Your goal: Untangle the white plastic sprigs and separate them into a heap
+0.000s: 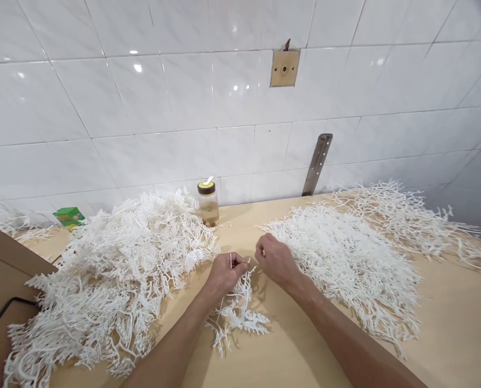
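My left hand (227, 270) is closed in a pinch on a white branching plastic sprig (242, 315), whose thin twigs hang down toward the table. A short white piece also shows between its fingers. Just to the right, my right hand (276, 257) is curled closed, apart from the left; what its fingers hold, if anything, is hidden. A large tangled heap of white sprigs (131, 258) lies left of my left hand. A flatter pile of white sprigs (349, 258) spreads out right of my right hand.
A lidded clear jar (208, 207) holding liquid stands by the tiled wall. Behind the heap sits a green box (68, 216). A metal strip (318, 164) leans against the wall. More loose white branches (410, 215) lie at the far right. A brown panel (12, 269) borders the left.
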The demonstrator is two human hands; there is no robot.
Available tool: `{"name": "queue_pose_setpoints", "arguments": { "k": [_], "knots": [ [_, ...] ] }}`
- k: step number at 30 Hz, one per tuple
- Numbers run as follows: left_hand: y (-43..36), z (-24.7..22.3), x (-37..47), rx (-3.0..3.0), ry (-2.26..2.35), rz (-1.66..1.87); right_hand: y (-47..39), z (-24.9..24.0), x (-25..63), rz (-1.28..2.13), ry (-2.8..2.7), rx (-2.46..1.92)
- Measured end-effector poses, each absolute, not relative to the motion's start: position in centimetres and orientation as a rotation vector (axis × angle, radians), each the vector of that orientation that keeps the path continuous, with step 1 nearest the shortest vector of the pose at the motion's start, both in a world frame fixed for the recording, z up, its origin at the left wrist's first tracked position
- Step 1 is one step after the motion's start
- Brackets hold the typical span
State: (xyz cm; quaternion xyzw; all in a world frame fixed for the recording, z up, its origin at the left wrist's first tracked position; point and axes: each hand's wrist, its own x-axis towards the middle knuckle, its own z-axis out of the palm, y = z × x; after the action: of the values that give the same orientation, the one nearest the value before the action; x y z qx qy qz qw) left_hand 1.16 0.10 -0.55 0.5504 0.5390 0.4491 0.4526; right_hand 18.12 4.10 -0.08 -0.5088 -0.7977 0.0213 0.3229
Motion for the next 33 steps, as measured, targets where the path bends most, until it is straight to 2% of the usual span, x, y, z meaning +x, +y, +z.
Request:
{"name": "queue_pose_setpoints", "arguments": {
  "k": [4, 7, 10, 13, 18, 22, 28, 33],
  "knots": [
    [0.0, -0.2, 1.2, 1.216, 1.278, 1.263, 5.7, -0.2, 19.9, 0.221, -1.765, -1.396],
    [0.0, 0.2, 1.2, 1.077, 1.219, 1.340, 5.2, 0.6, 19.9, 0.730, -1.682, -1.394],
    [0.0, 0.2, 1.3, 1.040, 1.209, 1.374, 4.0, 1.1, 19.0, 1.150, -1.725, -1.202],
    [0.1, -0.1, 1.3, 1.105, 1.256, 1.391, 3.3, 0.8, 18.0, 1.295, -1.719, -1.099],
    [0.2, -0.3, 1.4, 1.148, 1.291, 1.437, 3.2, 0.1, 17.1, 1.482, -1.498, -1.189],
    [0.0, 0.1, 1.4, 1.096, 1.283, 1.415, 3.0, 0.4, 16.8, 1.723, -1.463, -1.049],
    [-0.1, 0.6, 1.5, 1.012, 1.220, 1.378, 3.3, 0.0, 17.1, 1.582, -1.472, -1.056],
    [-0.1, 0.8, 1.3, 0.909, 1.086, 1.310, 2.8, 0.8, 16.9, 1.077, -1.695, -1.287]
  ]
}}
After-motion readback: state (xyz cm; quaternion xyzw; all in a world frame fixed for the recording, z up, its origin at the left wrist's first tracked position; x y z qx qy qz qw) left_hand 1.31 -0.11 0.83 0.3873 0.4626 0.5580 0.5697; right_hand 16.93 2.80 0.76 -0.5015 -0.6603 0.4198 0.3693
